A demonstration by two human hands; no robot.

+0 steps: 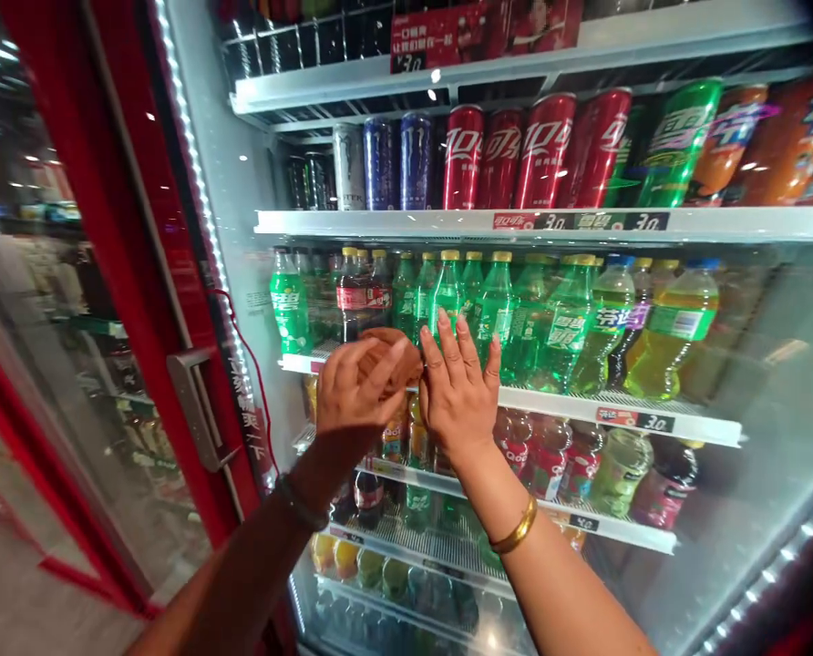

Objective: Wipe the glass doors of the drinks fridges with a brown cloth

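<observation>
My left hand [355, 387] is raised before the drinks cooler, its fingers curled at a brown, rounded thing [394, 357] whose kind I cannot make out. Beside it, my right hand [459, 387] is held flat with fingers stretched and apart, its back toward me. A gold bangle [518, 527] circles the right wrist, and a dark band [301, 503] is on the left one. Behind the fingertips stand green soda bottles [447, 284] with yellow caps. Whether the right palm touches glass, I cannot tell.
Red cans [464, 157], blue cans [379, 162] and orange cans [725, 146] line the upper shelf [406, 222]. Lower shelves hold more bottles [550, 456]. At left, a red frame [116, 237] carries a metal handle [198, 410], with a thin red cord [251, 360] hanging nearby.
</observation>
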